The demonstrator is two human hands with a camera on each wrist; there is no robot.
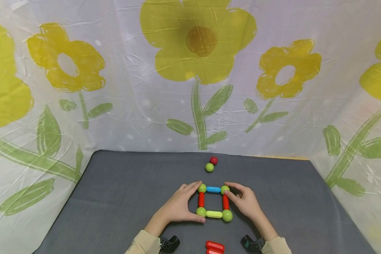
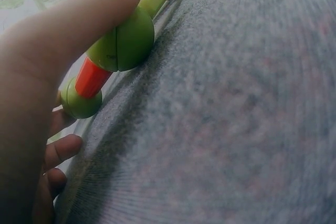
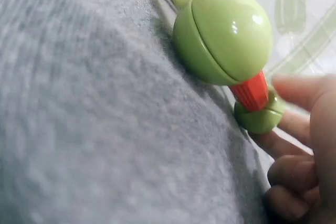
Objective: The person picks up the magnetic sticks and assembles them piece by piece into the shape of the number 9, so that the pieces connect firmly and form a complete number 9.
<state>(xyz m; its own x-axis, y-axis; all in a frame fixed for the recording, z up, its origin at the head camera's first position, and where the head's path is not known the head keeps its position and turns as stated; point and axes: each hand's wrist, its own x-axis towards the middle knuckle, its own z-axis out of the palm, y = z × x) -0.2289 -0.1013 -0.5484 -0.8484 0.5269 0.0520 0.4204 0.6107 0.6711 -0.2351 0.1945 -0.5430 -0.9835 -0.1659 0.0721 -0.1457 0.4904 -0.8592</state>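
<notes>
On the grey tabletop lies a square of toy building rods and balls, with a green ball at each corner. Its far side is a blue rod, its near side a yellow-green one, and red rods form the left and right sides. My left hand spans the left side, thumb at the near-left ball and index finger at the far-left ball. With thumb and index finger, my right hand pinches the far-right ball. The near-right ball stands free of the fingers.
Beyond the square, a loose green ball and a red ball sit side by side. Red rods lie at the near edge of view, between the forearms. A flower-printed sheet hangs behind the table.
</notes>
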